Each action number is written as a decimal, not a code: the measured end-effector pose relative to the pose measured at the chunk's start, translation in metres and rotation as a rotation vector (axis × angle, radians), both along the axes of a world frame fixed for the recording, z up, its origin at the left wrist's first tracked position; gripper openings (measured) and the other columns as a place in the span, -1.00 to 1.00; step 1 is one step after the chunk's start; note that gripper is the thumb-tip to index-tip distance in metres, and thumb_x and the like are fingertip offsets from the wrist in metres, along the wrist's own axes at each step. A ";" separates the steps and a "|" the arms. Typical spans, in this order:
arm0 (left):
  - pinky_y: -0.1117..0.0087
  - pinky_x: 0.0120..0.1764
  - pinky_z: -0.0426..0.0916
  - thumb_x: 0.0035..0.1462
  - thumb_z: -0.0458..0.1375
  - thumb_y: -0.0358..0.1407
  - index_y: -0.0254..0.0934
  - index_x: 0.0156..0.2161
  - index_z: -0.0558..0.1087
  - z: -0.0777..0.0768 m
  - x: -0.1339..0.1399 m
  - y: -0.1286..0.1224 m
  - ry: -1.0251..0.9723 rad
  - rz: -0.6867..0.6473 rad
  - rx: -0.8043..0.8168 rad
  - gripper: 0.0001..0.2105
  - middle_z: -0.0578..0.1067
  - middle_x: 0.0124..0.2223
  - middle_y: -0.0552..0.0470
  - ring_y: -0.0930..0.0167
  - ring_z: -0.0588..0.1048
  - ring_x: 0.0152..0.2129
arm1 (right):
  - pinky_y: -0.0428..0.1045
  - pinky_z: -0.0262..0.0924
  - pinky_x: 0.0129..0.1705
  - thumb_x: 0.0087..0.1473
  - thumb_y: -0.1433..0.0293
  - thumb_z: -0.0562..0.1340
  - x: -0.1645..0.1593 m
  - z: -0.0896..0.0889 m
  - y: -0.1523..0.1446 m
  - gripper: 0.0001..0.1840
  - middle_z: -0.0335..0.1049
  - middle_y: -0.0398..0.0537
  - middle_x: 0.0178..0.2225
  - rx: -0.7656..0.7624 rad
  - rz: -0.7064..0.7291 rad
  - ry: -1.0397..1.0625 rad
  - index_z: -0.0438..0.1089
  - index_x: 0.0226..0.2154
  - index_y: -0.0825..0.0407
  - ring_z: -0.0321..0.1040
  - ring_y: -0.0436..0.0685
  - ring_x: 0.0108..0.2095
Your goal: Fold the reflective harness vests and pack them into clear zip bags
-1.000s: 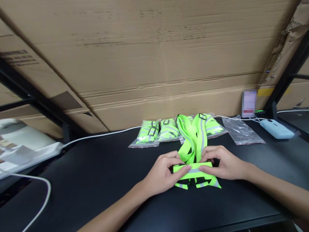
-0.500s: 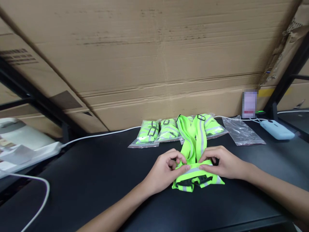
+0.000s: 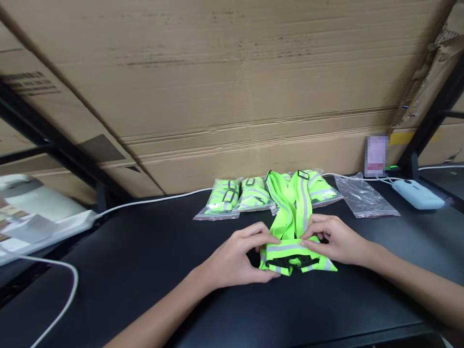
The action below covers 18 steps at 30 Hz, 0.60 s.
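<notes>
A neon-yellow reflective strap harness with grey stripes lies partly folded on the black table. Two long straps run back from its folded band, with black buckles at their far ends. My left hand grips the left side of the folded bundle, fingers on top and thumb at the near lower edge. With thumb and fingertips, my right hand pinches the band's right part. Black clip pieces show under the band between my hands.
Behind the harness lie several clear bags packed with similar harnesses. To their right are a flat clear zip bag, a light-blue power bank and a propped phone. Cardboard stands behind; a white cable crosses the table.
My left thumb has moved from the top of the band down to the bundle's near edge, and the left fingers have straightened. The near folds sit slightly farther back.
</notes>
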<state>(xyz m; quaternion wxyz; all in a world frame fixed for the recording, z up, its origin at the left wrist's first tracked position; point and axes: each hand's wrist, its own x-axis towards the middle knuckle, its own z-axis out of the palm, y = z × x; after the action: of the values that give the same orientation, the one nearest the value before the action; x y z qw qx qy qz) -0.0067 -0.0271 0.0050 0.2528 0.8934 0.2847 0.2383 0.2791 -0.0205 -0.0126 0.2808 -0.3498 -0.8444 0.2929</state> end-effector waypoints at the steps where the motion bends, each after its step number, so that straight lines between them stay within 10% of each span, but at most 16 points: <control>1: 0.39 -0.31 0.41 0.00 0.42 -0.22 -0.23 -0.01 0.54 -0.002 0.002 -0.001 -0.041 0.020 -0.006 -0.58 0.43 -0.20 -0.01 0.43 0.44 -0.39 | -0.10 0.04 -0.48 0.23 0.26 0.28 0.000 0.000 0.000 -0.79 0.34 -0.10 -0.40 0.011 -0.013 -0.008 0.58 -0.31 0.03 0.21 -0.02 -0.47; 12: 0.46 -0.38 0.45 0.05 0.39 -0.28 -0.21 -0.02 0.51 -0.010 0.008 -0.006 -0.149 0.086 0.077 -0.64 0.36 0.04 -0.11 0.57 0.41 -0.47 | -0.10 0.05 -0.48 0.27 0.27 0.24 -0.001 -0.009 0.001 -0.80 0.29 -0.11 -0.39 0.129 -0.066 0.058 0.49 -0.26 0.05 0.16 -0.04 -0.50; 18: 0.46 -0.43 0.36 0.11 0.35 -0.22 -0.30 -0.13 0.53 -0.007 0.005 -0.004 -0.059 0.074 0.165 -0.75 0.43 -0.27 0.00 0.50 0.40 -0.50 | -0.04 0.24 -0.33 0.02 0.03 0.42 0.004 0.006 -0.004 -0.55 0.37 -0.03 -0.28 0.158 0.106 0.007 0.53 -0.21 0.04 0.33 0.08 -0.34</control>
<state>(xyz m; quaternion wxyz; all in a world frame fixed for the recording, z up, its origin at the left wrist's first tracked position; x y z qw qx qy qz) -0.0019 -0.0314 -0.0021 0.1778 0.8926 0.2894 0.2964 0.2826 -0.0244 -0.0066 0.2943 -0.2804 -0.8813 0.2411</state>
